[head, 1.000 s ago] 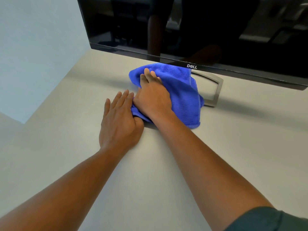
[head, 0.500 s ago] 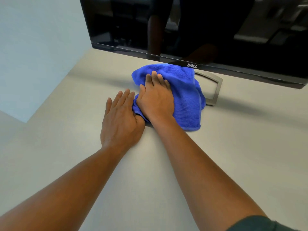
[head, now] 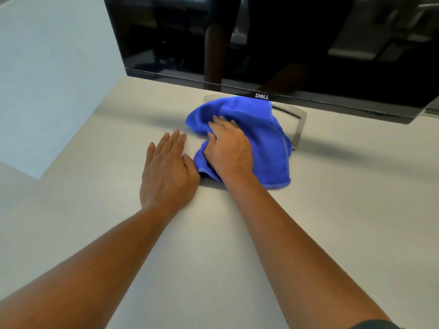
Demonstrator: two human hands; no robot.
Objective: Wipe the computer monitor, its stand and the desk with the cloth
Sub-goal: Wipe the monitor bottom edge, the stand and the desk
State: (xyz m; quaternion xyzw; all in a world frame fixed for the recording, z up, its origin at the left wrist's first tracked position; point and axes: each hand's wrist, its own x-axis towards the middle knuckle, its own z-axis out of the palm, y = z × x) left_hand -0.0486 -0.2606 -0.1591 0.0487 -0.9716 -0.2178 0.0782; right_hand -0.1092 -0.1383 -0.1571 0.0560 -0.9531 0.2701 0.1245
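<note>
A blue cloth (head: 268,148) lies bunched on the pale desk (head: 356,210), over the left part of the grey monitor stand (head: 299,124). My right hand (head: 228,150) sits on the cloth's left half, fingers curled into the fabric and gathering it. My left hand (head: 166,172) rests flat on the desk just left of the cloth, its thumb touching the cloth's edge. The black monitor (head: 261,43) stands above, screen dark and reflecting the room, its lower bezel just over the cloth's far edge.
A pale wall (head: 47,79) runs along the desk's left side, with the desk's left edge below it. The stand's right corner shows bare beside the cloth.
My right hand has drawn back toward me from under the monitor, its fingers curling and bunching the cloth. The left hand stays flat in the same spot.
</note>
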